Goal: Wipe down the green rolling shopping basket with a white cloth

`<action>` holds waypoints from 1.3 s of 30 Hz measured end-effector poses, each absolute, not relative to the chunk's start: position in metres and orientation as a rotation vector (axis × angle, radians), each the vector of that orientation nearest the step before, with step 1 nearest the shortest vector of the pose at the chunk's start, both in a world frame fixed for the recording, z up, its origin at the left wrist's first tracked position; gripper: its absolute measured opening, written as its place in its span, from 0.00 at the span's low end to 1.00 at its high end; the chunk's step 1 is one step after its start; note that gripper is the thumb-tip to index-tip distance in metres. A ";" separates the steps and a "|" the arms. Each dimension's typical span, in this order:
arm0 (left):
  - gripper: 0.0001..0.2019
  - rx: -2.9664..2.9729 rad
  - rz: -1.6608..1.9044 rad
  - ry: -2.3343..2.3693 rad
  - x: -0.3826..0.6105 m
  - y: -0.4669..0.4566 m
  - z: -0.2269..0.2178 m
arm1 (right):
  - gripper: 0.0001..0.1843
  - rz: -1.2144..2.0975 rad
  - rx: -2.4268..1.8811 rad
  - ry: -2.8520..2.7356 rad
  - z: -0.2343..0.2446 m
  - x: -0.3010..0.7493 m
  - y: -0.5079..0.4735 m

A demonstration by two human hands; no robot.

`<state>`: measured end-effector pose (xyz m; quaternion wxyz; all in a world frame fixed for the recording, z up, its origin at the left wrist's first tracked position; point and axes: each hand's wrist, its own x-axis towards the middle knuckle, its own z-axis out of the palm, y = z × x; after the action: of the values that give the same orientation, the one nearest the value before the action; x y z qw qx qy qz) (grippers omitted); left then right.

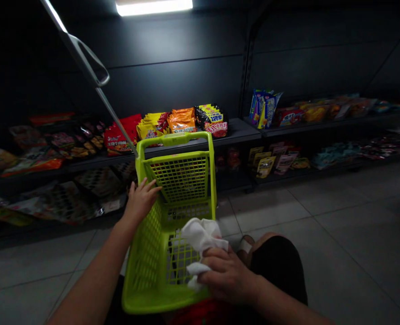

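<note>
A lime-green plastic shopping basket (pixel 140 295) with gridded walls stands in front of me, its raised handle at the far end and a metal pull rod (pixel 113 113) slanting up to the left. My left hand (pixel 141 201) rests on the basket's left rim near the back, fingers spread. In my right hand (pixel 225 273) is a crumpled white cloth (pixel 203 234), gripped over the basket's near right side. The cloth bunches out above and below the fingers. Through the basket's open grid bottom the floor shows.
Dark shelves ahead carry yellow snack packets (pixel 152 126), orange packets (pixel 182 121), black noodle packs (pixel 211 121) and blue-yellow bags (pixel 264 108). Below are small pouches (pixel 265 166). Grey floor tiles (pixel 342 225) lie to the right. My bent knee (pixel 277 266) is beside the basket.
</note>
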<state>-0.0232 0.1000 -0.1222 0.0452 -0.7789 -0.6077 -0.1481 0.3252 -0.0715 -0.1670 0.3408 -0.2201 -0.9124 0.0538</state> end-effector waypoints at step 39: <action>0.46 -2.911 -1.928 -2.652 0.121 0.019 -0.139 | 0.29 0.962 -0.890 -1.204 -0.187 0.255 0.021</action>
<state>0.1206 0.0195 -0.1390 -0.5824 -0.5397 -0.4917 -0.3575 0.2554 0.0208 -0.1868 0.6297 -0.3884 -0.5256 0.4199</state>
